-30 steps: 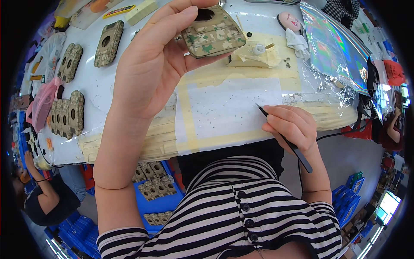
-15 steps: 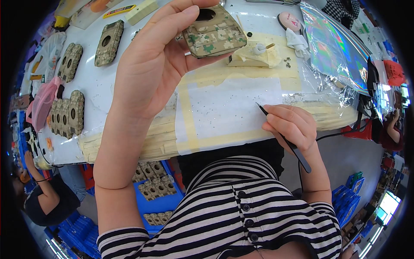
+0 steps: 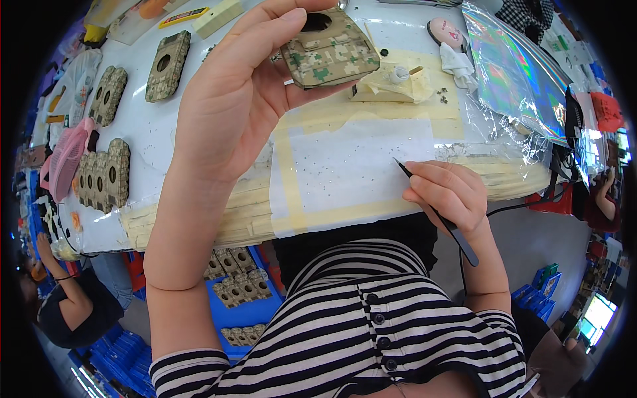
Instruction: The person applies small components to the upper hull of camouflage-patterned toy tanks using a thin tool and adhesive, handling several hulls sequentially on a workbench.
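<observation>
Raised over the far middle of the table, my left hand [image 3: 229,99] is closed round the edges of a camouflage-patterned toy tank hull [image 3: 335,56]. The hull is tilted, and a round dark hole shows in its upper part, half covered by my fingers. Lower and to the right, my right hand [image 3: 454,196] pinches dark tweezers [image 3: 463,244]. Their fine tip points up and left, above a white sheet of paper [image 3: 332,192] strewn with tiny specks. Whether anything sits in the tip is too small to tell.
More camouflage hulls [image 3: 167,66] stand at the table's left, near a pink mesh basket [image 3: 70,152]. Beyond the paper is a tape-covered block [image 3: 391,93]. Shiny iridescent film [image 3: 514,79] lies at right. Below the table edge, a blue tray [image 3: 225,318] holds several hulls.
My hands, the hull and the tweezers have stayed in place. At the lower right edge, a person in dark clothing has come further into view.
</observation>
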`<state>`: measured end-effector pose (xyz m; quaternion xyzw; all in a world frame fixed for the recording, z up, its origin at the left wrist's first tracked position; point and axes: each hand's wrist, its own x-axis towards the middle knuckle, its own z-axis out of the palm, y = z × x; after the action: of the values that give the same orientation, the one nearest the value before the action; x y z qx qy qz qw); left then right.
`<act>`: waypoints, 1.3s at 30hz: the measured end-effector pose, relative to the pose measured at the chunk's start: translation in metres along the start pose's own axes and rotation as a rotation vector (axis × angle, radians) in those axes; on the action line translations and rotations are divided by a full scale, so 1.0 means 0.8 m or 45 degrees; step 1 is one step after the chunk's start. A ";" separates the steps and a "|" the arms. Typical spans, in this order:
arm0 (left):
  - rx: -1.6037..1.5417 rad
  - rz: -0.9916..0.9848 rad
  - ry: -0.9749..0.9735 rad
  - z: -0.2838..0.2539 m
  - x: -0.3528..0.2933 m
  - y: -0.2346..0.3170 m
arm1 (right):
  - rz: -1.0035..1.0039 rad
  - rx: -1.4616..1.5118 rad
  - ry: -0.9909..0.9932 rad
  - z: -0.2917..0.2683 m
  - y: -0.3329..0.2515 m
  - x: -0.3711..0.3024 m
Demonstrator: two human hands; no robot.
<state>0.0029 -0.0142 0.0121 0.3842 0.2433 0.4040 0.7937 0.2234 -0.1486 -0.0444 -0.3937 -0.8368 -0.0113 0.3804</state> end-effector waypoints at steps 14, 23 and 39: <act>-0.054 0.005 0.007 0.022 -0.008 0.010 | 0.629 0.686 0.312 -0.019 -0.004 0.004; 0.110 0.066 -0.074 0.007 -0.002 0.001 | 0.309 0.707 0.141 -0.065 0.013 0.123; -0.001 -0.038 0.054 0.016 -0.009 0.007 | 0.383 0.870 0.110 -0.020 0.019 0.169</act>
<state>0.0056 -0.0237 0.0246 0.3716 0.2658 0.4003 0.7944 0.1895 -0.0554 0.0499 -0.3618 -0.7081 0.3080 0.5222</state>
